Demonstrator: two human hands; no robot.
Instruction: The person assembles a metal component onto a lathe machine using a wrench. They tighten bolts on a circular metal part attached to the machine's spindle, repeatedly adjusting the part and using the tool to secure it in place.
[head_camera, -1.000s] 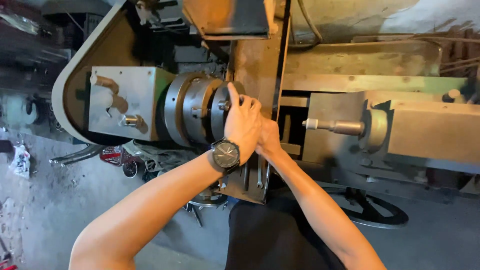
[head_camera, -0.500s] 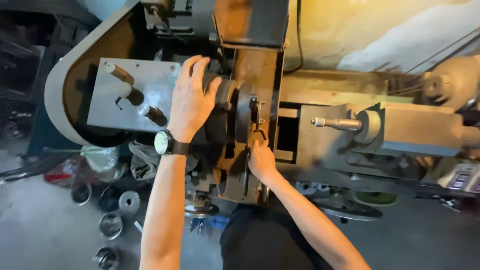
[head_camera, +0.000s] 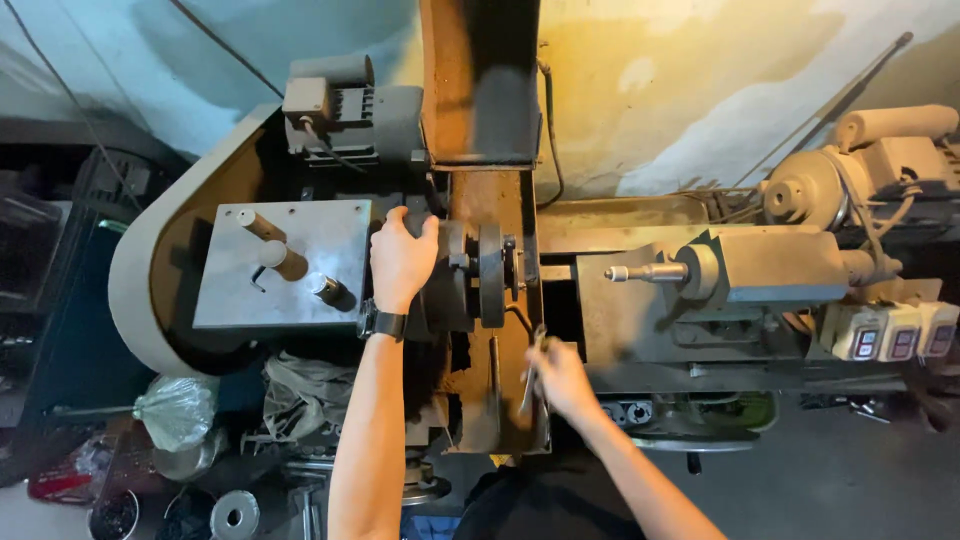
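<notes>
I look straight down on a metal lathe. My left hand (head_camera: 402, 258), with a black watch on its wrist, grips the round chuck (head_camera: 470, 275) from the headstock side. My right hand (head_camera: 560, 382) is lower, in front of the carriage, closed around a thin metal tool (head_camera: 532, 368) that points up toward the chuck. The tailstock (head_camera: 770, 268) sits to the right with its pointed centre (head_camera: 645, 272) aimed at the chuck. A brown guard (head_camera: 480, 80) stands above the chuck.
The grey headstock plate (head_camera: 280, 265) with its levers lies left of the chuck, a motor (head_camera: 345, 105) behind it. A switch box (head_camera: 895, 332) hangs at the right. Metal discs (head_camera: 235, 515), a plastic bag (head_camera: 175, 410) and scrap cover the floor at lower left.
My left hand has shifted from the headstock levers onto the chuck. My right hand has drawn back from the chuck toward me, now holding the thin tool. My view has tilted up and pulled back.
</notes>
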